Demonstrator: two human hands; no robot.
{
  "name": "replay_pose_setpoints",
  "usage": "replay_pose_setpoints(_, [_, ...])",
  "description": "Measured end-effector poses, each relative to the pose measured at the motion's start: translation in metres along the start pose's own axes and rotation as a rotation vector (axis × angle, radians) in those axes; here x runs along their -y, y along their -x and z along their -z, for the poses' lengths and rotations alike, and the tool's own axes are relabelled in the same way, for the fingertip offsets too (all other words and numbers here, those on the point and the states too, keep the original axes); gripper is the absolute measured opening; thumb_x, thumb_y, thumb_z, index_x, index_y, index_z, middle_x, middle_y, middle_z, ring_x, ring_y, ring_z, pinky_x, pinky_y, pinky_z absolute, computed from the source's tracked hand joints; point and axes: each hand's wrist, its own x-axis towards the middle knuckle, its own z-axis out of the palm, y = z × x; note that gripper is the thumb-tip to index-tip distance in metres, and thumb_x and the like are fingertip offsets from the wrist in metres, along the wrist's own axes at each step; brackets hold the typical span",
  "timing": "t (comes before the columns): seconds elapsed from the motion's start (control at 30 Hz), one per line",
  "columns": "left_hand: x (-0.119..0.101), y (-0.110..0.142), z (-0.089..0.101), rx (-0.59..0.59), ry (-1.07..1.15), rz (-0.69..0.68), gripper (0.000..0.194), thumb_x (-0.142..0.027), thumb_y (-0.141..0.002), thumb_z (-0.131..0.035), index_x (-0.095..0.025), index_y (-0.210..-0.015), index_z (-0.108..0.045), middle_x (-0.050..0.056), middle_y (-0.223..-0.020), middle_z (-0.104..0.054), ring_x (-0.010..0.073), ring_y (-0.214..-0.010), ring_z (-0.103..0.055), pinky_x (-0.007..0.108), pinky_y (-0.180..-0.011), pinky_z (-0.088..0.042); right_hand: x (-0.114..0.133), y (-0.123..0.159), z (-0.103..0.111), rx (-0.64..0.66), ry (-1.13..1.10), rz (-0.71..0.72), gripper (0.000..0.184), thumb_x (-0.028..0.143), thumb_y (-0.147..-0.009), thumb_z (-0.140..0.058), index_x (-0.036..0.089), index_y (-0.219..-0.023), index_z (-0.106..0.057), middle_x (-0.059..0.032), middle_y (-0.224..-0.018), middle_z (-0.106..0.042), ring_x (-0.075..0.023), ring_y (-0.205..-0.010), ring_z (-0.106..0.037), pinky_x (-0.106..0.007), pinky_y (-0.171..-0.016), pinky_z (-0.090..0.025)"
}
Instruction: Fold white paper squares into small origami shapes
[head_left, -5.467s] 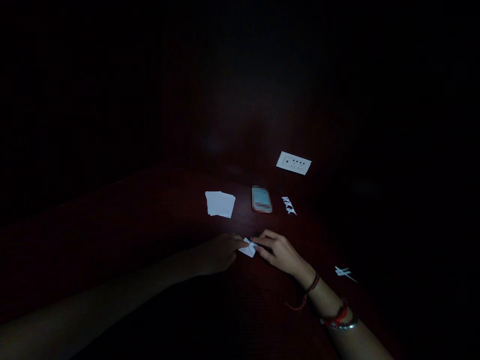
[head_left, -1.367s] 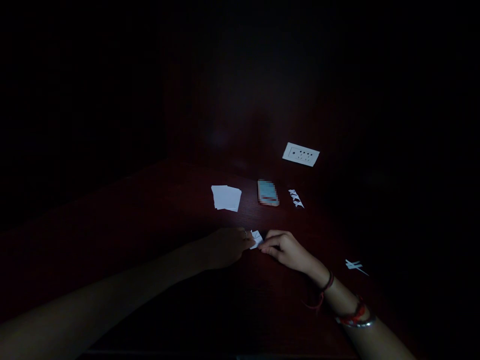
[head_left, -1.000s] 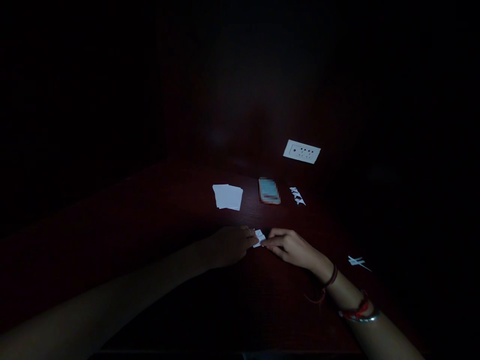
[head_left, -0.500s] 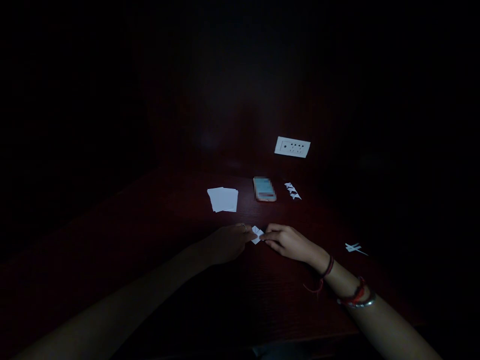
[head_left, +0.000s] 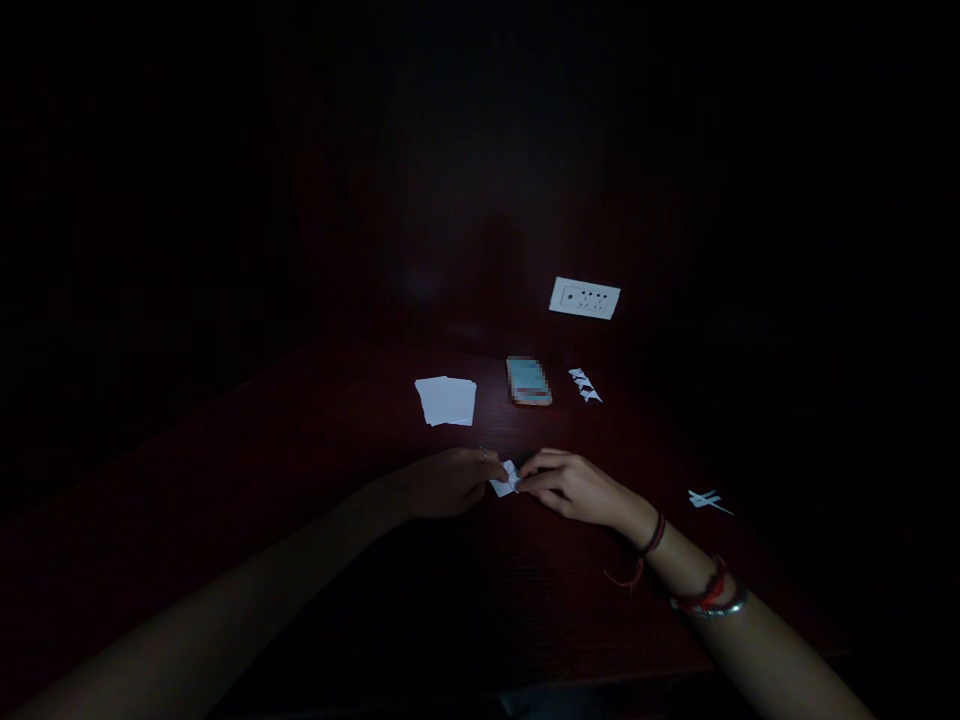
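Note:
A small folded piece of white paper [head_left: 504, 488] lies low over the dark red table between my two hands. My left hand [head_left: 452, 483], with a ring on one finger, pinches its left side with thumb and fingertips. From the right, my right hand [head_left: 572, 486] grips the other side of the paper, its fingers closed and partly covering the edge. Red cords and a silver bangle circle my right wrist. Fine creases in the paper are too small to make out.
A stack of white paper sheets [head_left: 448, 401] lies beyond my left hand. Behind the hands rests a phone [head_left: 529, 381], with folded paper pieces [head_left: 585, 386] to its right. Thin paper strips [head_left: 709, 500] lie at the right. A socket plate [head_left: 585, 298] is on the wall.
The folded paper has turned and shifted slightly left and toward me. My left hand has moved a little left, and both hands still hold the paper.

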Motion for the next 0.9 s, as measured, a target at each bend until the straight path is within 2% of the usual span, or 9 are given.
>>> replay_pose_setpoints(0.27, [0.003, -0.004, 0.001, 0.055, 0.01, -0.057, 0.039, -0.001, -0.072, -0.041, -0.02, -0.104, -0.051, 0.003, -0.099, -0.051, 0.0143, -0.089, -0.049, 0.024, -0.081, -0.037, 0.0, 0.0, -0.006, 0.052, 0.067, -0.006, 0.028, 0.012, -0.079, -0.044, 0.021, -0.102, -0.057, -0.0025, -0.099, -0.057, -0.013, -0.091, -0.05, -0.026, -0.083, -0.039])
replay_pose_setpoints(0.43, [0.0, -0.005, 0.004, 0.059, 0.012, -0.034, 0.04, 0.0, -0.07, -0.04, -0.019, -0.104, -0.05, 0.003, -0.091, -0.053, 0.0136, -0.08, -0.051, 0.022, -0.073, -0.039, 0.002, 0.001, -0.005, 0.053, 0.092, -0.034, 0.026, 0.014, -0.08, -0.043, 0.019, -0.101, -0.057, -0.0038, -0.098, -0.056, -0.0127, -0.091, -0.051, -0.025, -0.082, -0.04])
replay_pose_setpoints(0.63, [0.003, -0.005, 0.002, 0.077, -0.008, -0.076, 0.043, 0.001, -0.069, -0.042, -0.02, -0.105, -0.05, 0.003, -0.099, -0.051, 0.0139, -0.088, -0.05, 0.023, -0.079, -0.037, 0.008, 0.0, -0.004, 0.073, 0.151, -0.056, 0.026, 0.017, -0.08, -0.043, 0.019, -0.103, -0.056, -0.0043, -0.098, -0.055, -0.0133, -0.09, -0.051, -0.025, -0.082, -0.04])
replay_pose_setpoints(0.9, [0.008, -0.005, -0.003, 0.056, -0.075, -0.03, 0.039, -0.001, -0.071, -0.043, -0.022, -0.103, -0.052, 0.001, -0.1, -0.051, 0.0144, -0.091, -0.049, 0.027, -0.083, -0.033, 0.012, 0.002, -0.005, 0.085, 0.179, -0.094, 0.028, 0.021, -0.081, -0.042, 0.018, -0.107, -0.053, -0.005, -0.101, -0.053, -0.0141, -0.088, -0.052, -0.025, -0.081, -0.041])
